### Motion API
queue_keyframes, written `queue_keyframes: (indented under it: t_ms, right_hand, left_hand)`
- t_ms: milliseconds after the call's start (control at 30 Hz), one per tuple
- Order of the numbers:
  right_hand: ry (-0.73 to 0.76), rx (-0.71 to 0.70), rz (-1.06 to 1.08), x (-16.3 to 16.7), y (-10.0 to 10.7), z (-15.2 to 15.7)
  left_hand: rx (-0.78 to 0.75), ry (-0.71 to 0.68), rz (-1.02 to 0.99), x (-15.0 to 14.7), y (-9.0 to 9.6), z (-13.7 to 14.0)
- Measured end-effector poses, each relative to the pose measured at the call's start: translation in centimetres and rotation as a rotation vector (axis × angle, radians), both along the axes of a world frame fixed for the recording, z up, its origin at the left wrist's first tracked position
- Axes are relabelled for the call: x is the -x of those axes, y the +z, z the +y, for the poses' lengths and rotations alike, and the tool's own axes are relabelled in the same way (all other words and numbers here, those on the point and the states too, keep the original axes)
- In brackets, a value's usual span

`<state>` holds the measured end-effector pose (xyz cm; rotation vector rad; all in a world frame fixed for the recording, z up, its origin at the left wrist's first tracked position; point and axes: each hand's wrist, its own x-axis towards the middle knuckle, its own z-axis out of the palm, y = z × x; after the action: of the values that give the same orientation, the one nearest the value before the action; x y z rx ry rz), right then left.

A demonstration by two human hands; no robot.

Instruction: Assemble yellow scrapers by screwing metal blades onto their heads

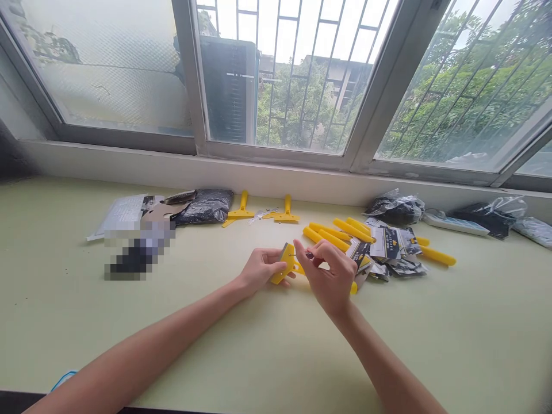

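Observation:
Near the middle of the table, my left hand (pixel 260 271) grips a yellow scraper (pixel 286 257) by its wide head, thumb on the flat face. A grey blade edge shows along its upper left side. The scraper's handle runs rightward and is partly hidden behind my right hand (pixel 331 277). My right fingers are closed on a small screwdriver (pixel 309 255), whose thin shaft reaches left to the scraper's head. Most of the screwdriver's handle is covered by the fingers. Whether its tip sits in a screw is too small to tell.
Two yellow scrapers (pixel 244 206) (pixel 287 209) lie beyond my hands, small clear packets (pixel 264 214) between them. To the right are several yellow-handled scrapers (pixel 437 256) with black printed cards (pixel 385 242). Plastic bags (pixel 207 206) (pixel 394 207) and a white power strip (pixel 457 223) lie along the sill.

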<state>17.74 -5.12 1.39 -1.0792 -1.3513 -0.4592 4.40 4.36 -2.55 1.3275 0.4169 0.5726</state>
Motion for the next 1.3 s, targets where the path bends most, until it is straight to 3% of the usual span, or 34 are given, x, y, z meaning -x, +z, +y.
queue_keyframes:
  t_ms: [300, 500, 600, 700, 833, 967, 1100, 1300]
  right_hand:
    - [-0.068, -0.032, 0.065, 0.0, -0.2, 0.5]
    - [0.029, 0.016, 0.255, -0.8, 0.3, 0.6]
    - [0.09, 0.026, 0.377, -2.5, 2.1, 2.2]
    - [0.126, 0.094, 0.422, -4.5, 3.1, 5.7]
    - [0.166, 0.248, 0.432, -6.4, 0.9, 11.2]
    - [0.193, 0.322, 0.461, -7.1, -2.0, 14.7]
    - [0.227, 0.358, 0.451, -7.0, -2.8, 16.0]
    - [0.22, 0.339, 0.436, -6.3, -2.6, 16.2]
  left_hand:
    - [-0.002, 0.02, 0.009, 0.2, 0.5, -0.2]
    - [0.052, 0.087, 0.029, -0.1, 0.1, 0.1]
    - [0.103, 0.095, 0.065, -0.3, -0.2, 0.7]
    - [0.147, 0.045, 0.107, -0.1, -0.3, 1.3]
    - [0.179, -0.041, 0.155, 0.4, 0.1, 1.7]
    - [0.246, -0.127, 0.155, 0.8, 0.6, 2.1]
    - [0.327, -0.159, 0.112, 0.9, 0.6, 2.3]
    - [0.325, -0.15, 0.106, 0.7, 0.3, 2.2]
